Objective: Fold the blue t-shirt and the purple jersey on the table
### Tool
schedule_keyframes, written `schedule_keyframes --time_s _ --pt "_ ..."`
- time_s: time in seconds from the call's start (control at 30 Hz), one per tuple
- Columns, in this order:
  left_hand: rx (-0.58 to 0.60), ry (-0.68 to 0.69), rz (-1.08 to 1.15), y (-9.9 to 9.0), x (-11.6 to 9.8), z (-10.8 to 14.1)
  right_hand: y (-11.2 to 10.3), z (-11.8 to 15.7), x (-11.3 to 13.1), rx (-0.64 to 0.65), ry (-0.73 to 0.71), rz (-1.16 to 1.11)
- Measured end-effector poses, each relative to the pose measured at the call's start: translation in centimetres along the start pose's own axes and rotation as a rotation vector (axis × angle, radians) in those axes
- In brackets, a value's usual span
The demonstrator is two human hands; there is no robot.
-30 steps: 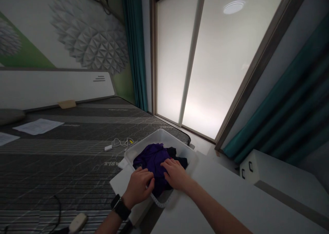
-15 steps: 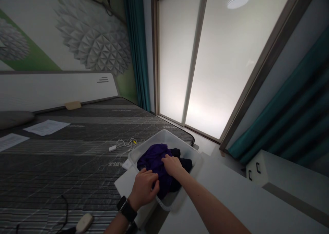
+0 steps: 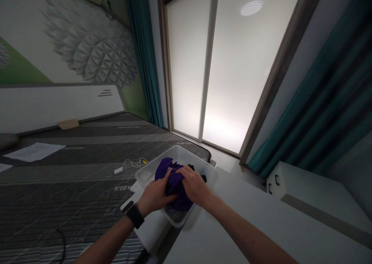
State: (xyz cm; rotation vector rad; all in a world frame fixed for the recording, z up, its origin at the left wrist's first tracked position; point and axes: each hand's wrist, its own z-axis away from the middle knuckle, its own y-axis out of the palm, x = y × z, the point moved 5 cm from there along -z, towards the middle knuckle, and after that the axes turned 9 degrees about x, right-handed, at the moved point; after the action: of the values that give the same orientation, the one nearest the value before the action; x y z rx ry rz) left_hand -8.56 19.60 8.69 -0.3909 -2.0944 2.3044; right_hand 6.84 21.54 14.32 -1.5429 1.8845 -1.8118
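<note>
The left hand [image 3: 155, 197] and right hand [image 3: 194, 186] meet over a bunched purple cloth [image 3: 174, 183], their fingers [image 3: 183, 172] curled and clenched into it from either side. The cloth sits inside a white plastic bin [image 3: 151, 172], with a bit of black cloth [image 3: 204, 178] showing just past the right hand. A wristwatch [image 3: 134, 215] circles the left wrist. The bin rests at the edge of a white counter [image 3: 247, 221], next to a grey striped mattress [image 3: 64, 194] that holds sheets of paper [image 3: 35, 152] and a small white charger with its cable [image 3: 118, 170]. Beyond stand a frosted glass door [image 3: 212, 70], teal curtains [image 3: 316, 101], and a white box with two black handles [image 3: 274, 185].
</note>
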Motion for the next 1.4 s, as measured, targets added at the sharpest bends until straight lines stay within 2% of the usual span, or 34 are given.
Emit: schedule_keyframes --time_s 0.13,0.2,0.27,0.33,0.4,0.47,0.53,0.57,0.67,0.87,1.0,1.17,1.3,1.4 --pt "0.010 -0.027 0.000 -1.3 0.2 -1.9 -2.6 1.4 0.2 -0.219 -0.095 -0.225" --pt "-0.034 -0.025 0.148 -2.1 0.7 -2.4 -3.8 2.2 -0.7 -0.322 -0.069 -0.235" --pt "-0.122 0.009 0.388 -3.1 1.0 -2.7 -4.5 2.9 -2.1 -0.391 -0.008 -0.205" --pt "-0.220 0.042 0.650 -4.2 1.1 -2.7 -4.2 3.3 -3.2 -0.356 0.066 -0.151" --pt "-0.293 0.043 0.886 -5.1 0.6 -2.5 -3.2 3.4 -3.6 -0.229 0.128 -0.106" --pt "-0.317 0.049 1.074 -5.9 -0.8 -2.1 -1.8 3.4 -3.3 -0.099 0.173 -0.095" --pt "-0.271 0.113 1.177 -6.7 -3.1 -1.5 -1.0 3.2 -2.6 -0.044 0.207 -0.106" --pt "-0.211 0.168 1.200 -7.1 -4.4 -1.2 -0.9 3.1 -2.3 -0.050 0.213 -0.115" --pt "-0.103 0.261 1.209 -8.4 -7.2 -0.4 -1.8 2.9 -1.7 -0.168 0.188 -0.156" --pt "-0.061 0.363 1.056 -9.5 -8.4 -0.1 -6.1 4.4 -3.3 -0.338 0.160 -0.348" --pt "0.019 0.458 0.910 -8.2 -10.6 0.0 -7.8 6.7 -4.4 -0.433 0.195 -0.474" --pt "0.154 0.554 0.839 -5.1 -16.3 0.5 -8.1 10.8 -5.6 -0.476 0.279 -0.544" --pt "0.262 0.574 0.821 -1.3 -21.0 0.5 -8.0 16.1 -7.6 -0.562 0.420 -0.549" --pt "0.279 0.652 0.804 1.6 -24.4 0.3 -7.6 20.7 -9.4 -0.592 0.546 -0.521"
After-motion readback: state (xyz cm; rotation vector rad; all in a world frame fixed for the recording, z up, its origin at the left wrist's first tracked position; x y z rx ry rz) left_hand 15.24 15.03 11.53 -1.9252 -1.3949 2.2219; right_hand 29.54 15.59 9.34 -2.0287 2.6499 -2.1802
